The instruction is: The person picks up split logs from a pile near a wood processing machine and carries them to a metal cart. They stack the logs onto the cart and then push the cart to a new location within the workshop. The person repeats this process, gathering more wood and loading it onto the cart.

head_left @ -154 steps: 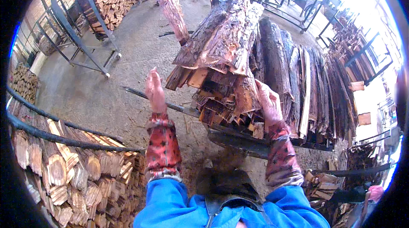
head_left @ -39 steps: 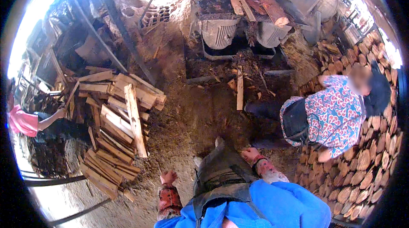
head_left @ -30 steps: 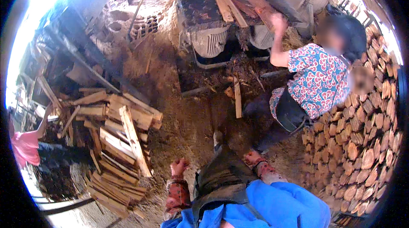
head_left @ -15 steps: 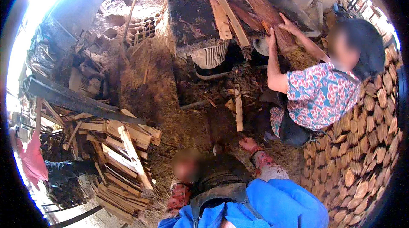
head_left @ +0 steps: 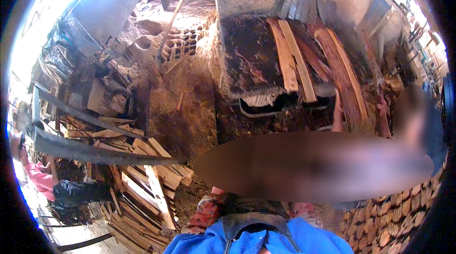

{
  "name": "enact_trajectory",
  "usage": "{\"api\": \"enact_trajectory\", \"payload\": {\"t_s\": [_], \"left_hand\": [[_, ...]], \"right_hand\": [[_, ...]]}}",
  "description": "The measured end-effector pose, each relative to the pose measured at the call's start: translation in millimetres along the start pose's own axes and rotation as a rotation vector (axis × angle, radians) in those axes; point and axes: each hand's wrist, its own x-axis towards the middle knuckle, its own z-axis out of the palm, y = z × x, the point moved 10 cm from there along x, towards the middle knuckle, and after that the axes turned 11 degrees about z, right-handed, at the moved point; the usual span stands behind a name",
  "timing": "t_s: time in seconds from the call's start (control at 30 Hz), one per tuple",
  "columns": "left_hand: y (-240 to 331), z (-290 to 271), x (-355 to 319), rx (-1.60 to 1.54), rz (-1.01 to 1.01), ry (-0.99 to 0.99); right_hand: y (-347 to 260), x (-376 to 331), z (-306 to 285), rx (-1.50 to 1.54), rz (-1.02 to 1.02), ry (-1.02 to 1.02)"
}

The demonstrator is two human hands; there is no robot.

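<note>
A wide blurred patch covers the middle of the view. At its lower left edge a bit of my left hand (head_left: pixel 218 191) shows beyond a red patterned sleeve (head_left: pixel 202 216); its fingers are hidden. My other red sleeve (head_left: pixel 306 209) runs up under the patch, which hides my right hand. Whether either holds anything cannot be seen. Beyond it, a bark-covered wood slab (head_left: pixel 339 73) with a pale edge lies on a dark work table (head_left: pixel 242 54). Another person's hand (head_left: pixel 338 111) is at the slab's near left side, and a second hand (head_left: pixel 382 107) is to its right.
Two pale wood strips (head_left: pixel 299 61) lie on the table. Split boards (head_left: pixel 156 192) are piled at left beside a dark metal beam (head_left: pixel 95 152). Stacked wood pieces (head_left: pixel 384 221) fill the lower right. A person in pink (head_left: pixel 40 180) is at far left.
My view has shifted, so the table sits lower and farther right. The other person's hands and the slab's near end are now closer to me. My right hand, visible before, is hidden.
</note>
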Motion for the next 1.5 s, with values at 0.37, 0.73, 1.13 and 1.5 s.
{"api": "enact_trajectory", "payload": {"t_s": [0.37, 0.73, 1.13, 1.5], "left_hand": [[207.5, 49.6, 120.0, 0.183, 0.146, -0.201], [226.3, 108.6, 133.0, 0.146, 0.131, -0.205], [305.0, 197.1, 155.1, 0.193, 0.232, -0.178], [336.7, 263.0, 177.1, 0.173, 0.265, -0.192]], "right_hand": [[-130.1, 17.7, -37.1, 0.276, 0.076, 0.201], [-283.0, 55.8, -93.3, 0.22, -0.237, 0.418], [-445.8, 50.6, -68.2, -0.178, -0.366, 0.306], [-537.5, 56.0, -151.3, -0.475, -0.684, 0.618]]}}
